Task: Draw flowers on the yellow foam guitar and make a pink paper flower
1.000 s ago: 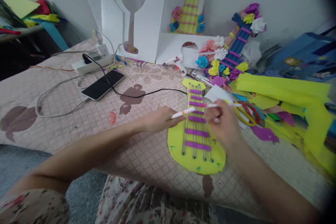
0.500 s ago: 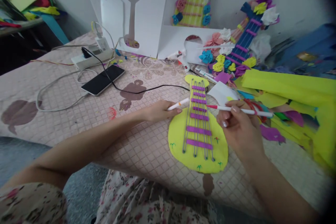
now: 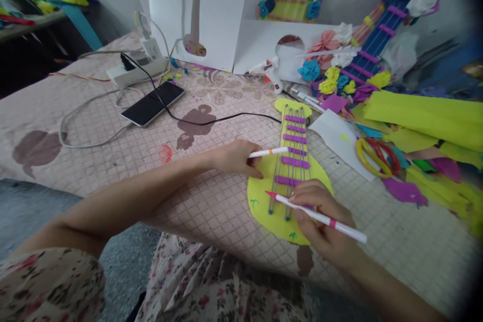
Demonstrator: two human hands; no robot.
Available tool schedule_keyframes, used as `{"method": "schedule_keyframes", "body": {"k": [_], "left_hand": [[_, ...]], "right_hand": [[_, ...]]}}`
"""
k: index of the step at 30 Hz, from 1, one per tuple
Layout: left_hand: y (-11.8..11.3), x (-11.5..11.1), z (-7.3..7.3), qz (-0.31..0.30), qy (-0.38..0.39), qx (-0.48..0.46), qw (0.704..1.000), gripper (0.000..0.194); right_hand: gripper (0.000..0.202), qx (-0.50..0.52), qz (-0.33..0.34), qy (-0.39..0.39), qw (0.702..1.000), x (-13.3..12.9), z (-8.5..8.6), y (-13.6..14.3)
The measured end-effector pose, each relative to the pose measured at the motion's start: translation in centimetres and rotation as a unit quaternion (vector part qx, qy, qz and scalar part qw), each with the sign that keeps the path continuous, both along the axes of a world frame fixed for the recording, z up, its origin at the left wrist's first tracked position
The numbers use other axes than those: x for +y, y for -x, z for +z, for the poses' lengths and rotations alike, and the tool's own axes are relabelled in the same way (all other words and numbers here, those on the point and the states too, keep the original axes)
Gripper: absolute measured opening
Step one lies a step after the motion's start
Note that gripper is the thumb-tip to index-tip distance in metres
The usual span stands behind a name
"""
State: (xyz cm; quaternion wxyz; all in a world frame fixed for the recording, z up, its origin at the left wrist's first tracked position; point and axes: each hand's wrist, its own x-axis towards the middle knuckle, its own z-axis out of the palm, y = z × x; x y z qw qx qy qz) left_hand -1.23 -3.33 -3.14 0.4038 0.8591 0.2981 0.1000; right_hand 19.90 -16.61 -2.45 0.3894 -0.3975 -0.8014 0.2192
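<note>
A yellow paper guitar [image 3: 262,219] with purple strips and grey strings lies on the table, small green marks drawn on its body. My right hand [image 3: 322,214] is closed around a white felt-tip pen [image 3: 320,217] whose pink tip points left over the guitar's lower body; whether the tip touches the paper I cannot tell. At the guitar's left edge, my left hand [image 3: 237,157] is closed on a white pen with an orange band [image 3: 268,152], which reaches across the strings. Part of the guitar's right side is hidden behind my right hand.
A phone [image 3: 153,104] and a power strip [image 3: 139,68] with cables lie at the left. At the back are a glue gun [image 3: 269,73] and white boards [image 3: 222,15]. Scissors [image 3: 372,157], yellow paper [image 3: 426,118] and a blue paper guitar [image 3: 381,35] are on the right.
My right hand has moved left and down with the pink-tipped pen, now over the guitar's lower body. My left hand stays at the guitar's left edge. The whole view has shifted slightly.
</note>
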Motion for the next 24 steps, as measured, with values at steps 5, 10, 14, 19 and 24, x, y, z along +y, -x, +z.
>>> {"method": "schedule_keyframes", "body": {"k": [5,10,14,19,24], "left_hand": [[-0.11,-0.01,-0.15,0.006,0.002,0.003,1.000,0.028],[-0.11,-0.04,-0.08,0.010,0.008,0.000,1.000,0.028],[-0.08,0.03,-0.12,0.009,0.010,0.003,1.000,0.027],[-0.12,0.05,-0.02,0.012,0.012,0.018,1.000,0.026],[-0.14,-0.01,-0.06,0.015,0.021,0.022,0.999,0.026]], "right_hand": [[0.024,-0.031,0.015,-0.008,0.999,0.32,-0.16,0.35],[0.025,-0.045,0.037,-0.008,0.998,0.53,-0.24,0.70],[0.026,-0.042,0.046,-0.004,0.998,0.56,-0.15,0.88],[0.026,-0.038,0.047,-0.004,0.998,0.56,-0.12,1.00],[0.027,-0.042,0.057,-0.005,0.997,0.61,-0.44,0.95]]}}
